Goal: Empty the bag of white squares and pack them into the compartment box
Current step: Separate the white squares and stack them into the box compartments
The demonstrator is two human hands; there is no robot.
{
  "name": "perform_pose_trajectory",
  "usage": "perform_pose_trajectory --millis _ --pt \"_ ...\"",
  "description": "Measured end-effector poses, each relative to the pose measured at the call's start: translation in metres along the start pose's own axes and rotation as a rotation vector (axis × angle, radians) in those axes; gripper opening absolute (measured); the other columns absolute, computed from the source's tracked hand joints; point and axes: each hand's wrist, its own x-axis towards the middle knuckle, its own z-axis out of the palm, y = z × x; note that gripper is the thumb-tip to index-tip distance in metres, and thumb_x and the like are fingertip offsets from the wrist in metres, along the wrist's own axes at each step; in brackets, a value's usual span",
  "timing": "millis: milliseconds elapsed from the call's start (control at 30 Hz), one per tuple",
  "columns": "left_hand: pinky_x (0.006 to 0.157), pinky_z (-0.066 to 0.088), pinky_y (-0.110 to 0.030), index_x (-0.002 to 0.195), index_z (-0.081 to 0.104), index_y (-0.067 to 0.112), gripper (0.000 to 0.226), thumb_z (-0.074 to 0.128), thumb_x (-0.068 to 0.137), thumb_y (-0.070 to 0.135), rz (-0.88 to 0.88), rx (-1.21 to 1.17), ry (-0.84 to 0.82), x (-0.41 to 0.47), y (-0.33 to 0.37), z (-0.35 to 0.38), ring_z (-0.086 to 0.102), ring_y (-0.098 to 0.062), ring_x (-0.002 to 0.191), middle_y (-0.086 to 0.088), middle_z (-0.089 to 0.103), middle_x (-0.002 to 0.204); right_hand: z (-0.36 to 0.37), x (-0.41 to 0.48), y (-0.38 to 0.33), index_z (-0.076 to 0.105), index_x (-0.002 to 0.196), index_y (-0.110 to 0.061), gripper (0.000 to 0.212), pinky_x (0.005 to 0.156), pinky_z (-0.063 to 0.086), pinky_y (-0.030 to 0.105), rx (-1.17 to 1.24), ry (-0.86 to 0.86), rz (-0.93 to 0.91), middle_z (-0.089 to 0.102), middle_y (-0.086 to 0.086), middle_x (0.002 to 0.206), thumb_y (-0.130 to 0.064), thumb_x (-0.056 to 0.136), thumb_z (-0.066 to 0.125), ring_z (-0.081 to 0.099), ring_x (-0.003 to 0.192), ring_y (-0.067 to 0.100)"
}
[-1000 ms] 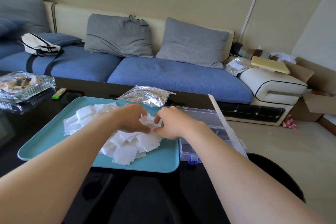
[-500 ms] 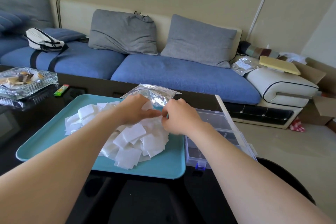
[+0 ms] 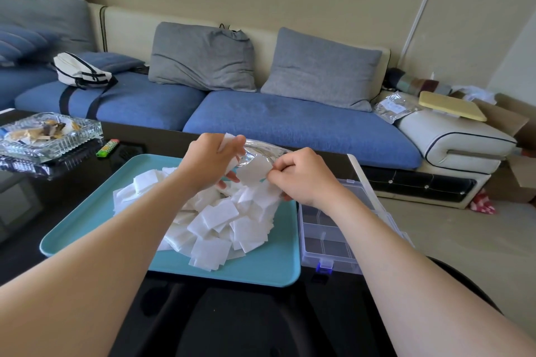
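A heap of white squares (image 3: 220,220) lies on the teal tray (image 3: 261,269). Above its far end my left hand (image 3: 210,159) grips a small stack of white squares, one corner poking up past my thumb. My right hand (image 3: 301,177) pinches a white square (image 3: 255,171) beside it, level with the left hand. The clear plastic bag (image 3: 265,151) lies just behind both hands, mostly hidden by them. The transparent compartment box (image 3: 327,238) stands open right of the tray, its lid tilted back; the compartments I can see hold nothing.
A glass ashtray (image 3: 49,136) and a green lighter (image 3: 107,148) sit at the table's far left. Behind the black table runs a blue sofa (image 3: 290,124) with grey cushions and a white bag (image 3: 82,69). Bare floor lies to the right.
Both hands have risen from the heap and moved toward the far edge of the tray, carrying squares. The head camera has tilted so the tray and box sit lower in view.
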Motion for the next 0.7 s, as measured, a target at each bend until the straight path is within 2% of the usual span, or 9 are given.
perform_pose_trajectory --millis 67,133,200,267,400,467,533,600,700 --pt "0.055 0.060 -0.031 0.098 0.075 0.017 0.047 0.050 0.104 0.057 -0.003 -0.033 -0.044 -0.001 0.000 0.002 0.075 -0.014 0.066 -0.003 0.075 0.095 -0.001 -0.003 -0.002 0.080 0.084 -0.014 0.016 0.064 0.065 0.032 0.086 -0.018 0.017 0.079 0.001 0.075 -0.017 0.094 0.068 0.077 0.065 0.016" --pt "0.065 0.064 -0.036 0.108 0.073 0.017 0.056 0.049 0.099 0.067 -0.097 -0.140 -0.152 -0.001 0.002 0.004 0.076 -0.017 0.083 -0.005 0.076 0.100 -0.002 -0.005 -0.005 0.080 0.090 -0.011 0.014 0.058 0.061 0.025 0.131 -0.027 0.016 0.080 0.000 0.078 -0.015 0.096 0.068 0.078 0.068 0.014" --pt "0.076 0.065 -0.042 0.121 0.068 0.013 0.069 0.047 0.096 0.073 -0.218 -0.293 -0.285 0.001 0.003 0.006 0.075 -0.025 0.101 -0.011 0.076 0.111 -0.002 -0.005 -0.006 0.081 0.093 -0.013 0.013 0.058 0.062 0.026 0.139 -0.032 0.001 0.080 0.000 0.082 -0.018 0.096 0.069 0.078 0.071 0.014" --pt "0.077 0.064 -0.042 0.128 0.065 0.010 0.073 0.042 0.099 0.073 -0.288 -0.414 -0.366 0.003 0.005 0.006 0.074 -0.029 0.106 -0.016 0.075 0.118 -0.001 -0.004 -0.006 0.081 0.094 -0.016 0.013 0.062 0.065 0.031 0.149 -0.042 0.007 0.080 0.001 0.086 -0.021 0.095 0.069 0.078 0.074 0.015" --pt "0.073 0.061 -0.045 0.132 0.062 0.004 0.059 0.039 0.108 0.053 -0.348 -0.535 -0.403 0.001 0.008 0.007 0.074 -0.033 0.095 -0.020 0.073 0.116 0.006 0.001 -0.003 0.080 0.092 -0.022 0.013 0.071 0.067 0.043 0.118 -0.013 0.003 0.079 -0.002 0.086 -0.028 0.094 0.070 0.078 0.073 0.019" --pt "0.073 0.062 -0.047 0.131 0.061 0.000 0.056 0.038 0.109 0.046 -0.353 -0.526 -0.416 -0.001 0.010 0.008 0.073 -0.033 0.089 -0.021 0.071 0.107 0.009 0.003 -0.004 0.080 0.087 -0.024 0.013 0.075 0.066 0.041 0.086 0.051 -0.021 0.078 -0.005 0.080 -0.032 0.092 0.072 0.076 0.074 0.017" --pt "0.072 0.061 -0.046 0.125 0.064 0.001 0.062 0.035 0.109 0.053 -0.347 -0.496 -0.451 -0.003 0.012 0.008 0.072 -0.030 0.085 -0.019 0.073 0.097 0.011 0.004 -0.005 0.081 0.086 -0.024 0.013 0.070 0.061 0.030 0.056 0.092 -0.050 0.077 -0.006 0.077 -0.033 0.092 0.072 0.073 0.076 0.012" --pt "0.069 0.060 -0.042 0.123 0.066 0.003 0.074 0.031 0.106 0.066 -0.348 -0.451 -0.480 -0.004 0.012 0.008 0.072 -0.030 0.086 -0.021 0.075 0.098 0.013 0.005 -0.006 0.080 0.088 -0.023 0.013 0.060 0.049 0.018 0.009 0.091 -0.095 0.073 -0.008 0.073 -0.031 0.094 0.072 0.067 0.069 0.005" --pt "0.069 0.060 -0.042 0.125 0.064 0.001 0.086 0.026 0.102 0.074 -0.354 -0.396 -0.494 -0.002 0.010 0.008 0.074 -0.035 0.088 -0.025 0.075 0.103 0.016 0.005 -0.005 0.078 0.093 -0.020 0.010 0.063 0.044 0.019 -0.137 0.097 -0.215 0.071 -0.007 0.076 -0.024 0.099 0.071 0.063 0.069 0.006"
